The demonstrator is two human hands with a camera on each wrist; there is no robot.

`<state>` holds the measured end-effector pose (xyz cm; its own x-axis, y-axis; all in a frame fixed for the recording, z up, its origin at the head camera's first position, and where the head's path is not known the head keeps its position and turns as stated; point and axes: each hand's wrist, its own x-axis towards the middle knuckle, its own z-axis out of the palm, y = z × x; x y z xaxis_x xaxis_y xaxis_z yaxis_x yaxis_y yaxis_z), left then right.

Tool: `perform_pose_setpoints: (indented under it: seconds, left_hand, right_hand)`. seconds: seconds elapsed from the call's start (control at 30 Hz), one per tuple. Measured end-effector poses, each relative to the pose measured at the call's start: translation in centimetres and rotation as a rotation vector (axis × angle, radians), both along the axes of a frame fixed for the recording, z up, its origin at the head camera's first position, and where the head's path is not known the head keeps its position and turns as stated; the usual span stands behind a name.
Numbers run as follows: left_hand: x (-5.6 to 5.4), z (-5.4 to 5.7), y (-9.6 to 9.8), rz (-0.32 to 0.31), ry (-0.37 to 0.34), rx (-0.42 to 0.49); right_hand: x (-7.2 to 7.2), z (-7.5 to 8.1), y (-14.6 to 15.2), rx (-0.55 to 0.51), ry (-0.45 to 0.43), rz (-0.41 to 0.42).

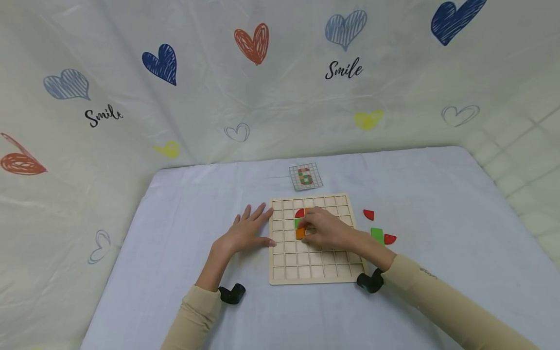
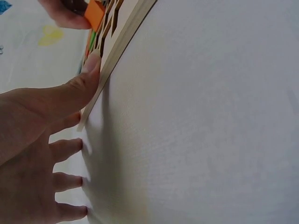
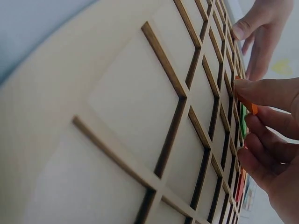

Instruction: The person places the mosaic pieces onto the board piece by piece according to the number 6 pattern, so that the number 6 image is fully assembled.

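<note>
A wooden grid board (image 1: 284, 273) lies on the white cloth. My right hand (image 1: 328, 229) is over its middle and pinches an orange square tile (image 3: 246, 103) between thumb and finger. Just beyond that tile on the board are a green tile (image 1: 297, 223) and a red quarter-circle tile (image 1: 299, 213), with a bit of orange showing beside the red one. With fingers spread, my left hand (image 1: 246, 232) rests at the board's left edge. Its thumb (image 2: 91, 65) lies on the rim, and several fingertips touch the cloth.
Right of the board lie a red quarter-circle piece (image 1: 369, 214), a green piece (image 1: 377, 235) and another red piece (image 1: 390, 239). Behind the board is a small gridded card (image 1: 306, 176) with a coloured figure like a 6. A heart-printed sheet (image 1: 288, 97) hangs behind.
</note>
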<state>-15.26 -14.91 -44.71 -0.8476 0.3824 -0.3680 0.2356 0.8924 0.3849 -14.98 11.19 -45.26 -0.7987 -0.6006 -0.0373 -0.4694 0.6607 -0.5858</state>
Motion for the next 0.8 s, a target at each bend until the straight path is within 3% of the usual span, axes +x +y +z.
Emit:
perform_pose_setpoints:
  seconds: [0.8]
  left_hand:
    - [0.1,-0.3,-0.2,0.006,0.01,0.029]
  right_hand:
    - [0.4,0.4,1.0,-0.002,0.082,0.006]
